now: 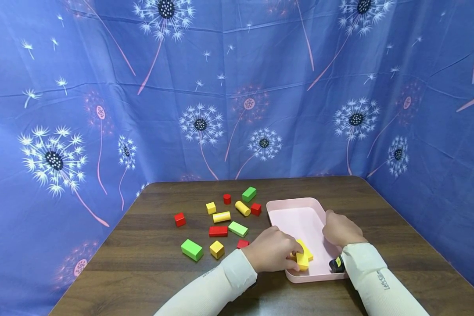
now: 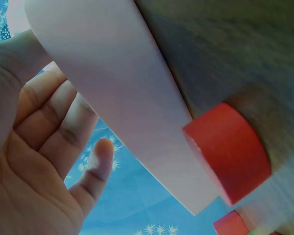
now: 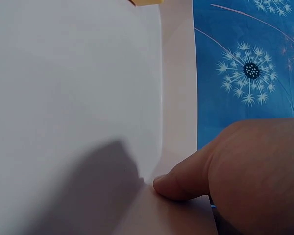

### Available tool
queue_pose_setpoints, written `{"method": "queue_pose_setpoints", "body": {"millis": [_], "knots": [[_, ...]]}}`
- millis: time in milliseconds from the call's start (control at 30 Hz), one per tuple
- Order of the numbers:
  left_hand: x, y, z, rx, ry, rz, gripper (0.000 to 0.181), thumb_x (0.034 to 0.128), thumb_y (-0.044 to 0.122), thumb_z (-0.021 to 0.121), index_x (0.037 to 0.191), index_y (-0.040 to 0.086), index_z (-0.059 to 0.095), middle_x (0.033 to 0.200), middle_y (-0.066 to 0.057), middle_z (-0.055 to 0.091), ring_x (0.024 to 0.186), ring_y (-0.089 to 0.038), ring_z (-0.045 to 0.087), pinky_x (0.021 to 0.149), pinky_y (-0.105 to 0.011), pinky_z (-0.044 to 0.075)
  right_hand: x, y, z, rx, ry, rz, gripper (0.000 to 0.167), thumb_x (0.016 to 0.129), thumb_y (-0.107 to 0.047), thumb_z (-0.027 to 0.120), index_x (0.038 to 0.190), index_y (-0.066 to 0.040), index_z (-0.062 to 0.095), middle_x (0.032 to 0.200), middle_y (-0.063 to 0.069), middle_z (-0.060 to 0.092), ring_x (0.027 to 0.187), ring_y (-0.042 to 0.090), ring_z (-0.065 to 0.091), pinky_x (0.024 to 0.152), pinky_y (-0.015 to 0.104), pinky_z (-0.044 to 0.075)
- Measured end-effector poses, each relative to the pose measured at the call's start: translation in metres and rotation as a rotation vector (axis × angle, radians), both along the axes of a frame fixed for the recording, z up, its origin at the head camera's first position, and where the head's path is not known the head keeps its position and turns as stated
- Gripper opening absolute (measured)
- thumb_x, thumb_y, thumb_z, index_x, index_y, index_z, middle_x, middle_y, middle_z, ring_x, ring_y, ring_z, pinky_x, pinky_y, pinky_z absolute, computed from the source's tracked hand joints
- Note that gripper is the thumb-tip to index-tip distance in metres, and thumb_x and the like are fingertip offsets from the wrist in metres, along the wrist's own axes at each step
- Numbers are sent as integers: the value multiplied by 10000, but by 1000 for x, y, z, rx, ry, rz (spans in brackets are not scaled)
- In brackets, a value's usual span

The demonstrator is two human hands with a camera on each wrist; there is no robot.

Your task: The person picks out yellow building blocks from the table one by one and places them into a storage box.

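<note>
In the head view, my left hand (image 1: 271,249) reaches over the near left side of a pink tray (image 1: 294,217). Its thumb and index finger pinch a yellow block (image 1: 302,262), low inside the tray. Another yellow block (image 1: 309,252) lies just behind, partly covered. The left wrist view shows the tray's outer wall (image 2: 108,88) hiding the index fingertip and the held block. My right hand (image 1: 341,229) grips the tray's right wall, its thumb (image 3: 181,181) pressed inside a corner in the right wrist view; its other fingers are hidden.
Left of the tray lie several blocks: green ones (image 1: 192,249), a light green one (image 1: 238,229), yellow cylinders (image 1: 221,217), yellow cubes (image 1: 217,249) and red pieces (image 1: 218,231). One red block (image 2: 230,152) sits close to the tray wall. A blue curtain (image 1: 229,87) surrounds the wooden table (image 1: 150,259).
</note>
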State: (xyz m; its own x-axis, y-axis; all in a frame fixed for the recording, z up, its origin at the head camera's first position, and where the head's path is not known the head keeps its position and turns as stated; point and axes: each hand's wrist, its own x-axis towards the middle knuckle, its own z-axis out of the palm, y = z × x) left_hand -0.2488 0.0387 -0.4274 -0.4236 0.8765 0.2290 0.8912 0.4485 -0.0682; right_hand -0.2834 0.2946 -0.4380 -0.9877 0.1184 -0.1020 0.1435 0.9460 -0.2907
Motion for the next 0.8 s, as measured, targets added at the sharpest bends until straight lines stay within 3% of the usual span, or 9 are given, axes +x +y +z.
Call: {"method": "queue_pose_setpoints", "body": {"millis": [500,800], "knots": [[1,3,-4,-42,21,-31,264,864,486,818,1095,360,791,844,264,715,663,136,490,690,-158,384,2,-1,-2,-13,1,-11,618,952,-83,573,1480,146,350,1383,394,529,1120,519,630,873,705,511],[-1,4,-5,-39,41,-42,215,860,498,818,1030,370,786,723,286,614,633,130,461,657,-170,354,1,0,0,-13,2,-7,593,958,-78,550,1474,143,358,1372,389,539,1090,500,640,862,697,515]]}}
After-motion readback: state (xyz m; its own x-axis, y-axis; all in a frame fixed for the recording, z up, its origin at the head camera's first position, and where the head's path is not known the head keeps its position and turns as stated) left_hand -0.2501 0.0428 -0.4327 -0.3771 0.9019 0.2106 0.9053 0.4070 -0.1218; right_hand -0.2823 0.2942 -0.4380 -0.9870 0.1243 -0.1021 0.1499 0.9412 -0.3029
